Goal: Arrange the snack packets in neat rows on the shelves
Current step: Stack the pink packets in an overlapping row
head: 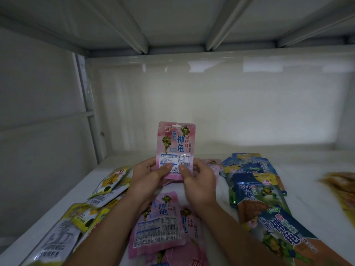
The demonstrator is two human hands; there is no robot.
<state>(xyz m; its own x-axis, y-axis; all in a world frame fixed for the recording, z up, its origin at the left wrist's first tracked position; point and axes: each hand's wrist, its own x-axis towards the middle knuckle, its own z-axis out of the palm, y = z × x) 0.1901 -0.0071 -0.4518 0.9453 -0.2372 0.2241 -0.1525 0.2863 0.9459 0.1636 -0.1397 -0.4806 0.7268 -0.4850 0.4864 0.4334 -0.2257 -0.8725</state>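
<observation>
Nearest the lens: two bare forearms entering from the bottom edge, crossing over pink packets lying flat on the white shelf. Left hand: thumb laid across the lower front of an upright pink packet, remaining fingers curled behind it, pinching its lower left corner. Right hand: thumb on the front beside the barcode, fingers wrapped behind, pinching the lower right corner. The held packet stands vertical, printed face toward the camera, lifted above the shelf surface at centre, in front of the white back wall. Just behind the right hand, another pink packet lies flat, partly hidden. Right of the hands: a loose overlapping line of blue packets running from mid-shelf toward the lower right corner, several tilted. Left of the hands: yellow packets and grey-white packets in an uneven overlapping heap along the left shelf edge. Far right: blurred orange-yellow packets, detail unreadable. Overhead: underside of the next shelf with ribbed metal supports.
</observation>
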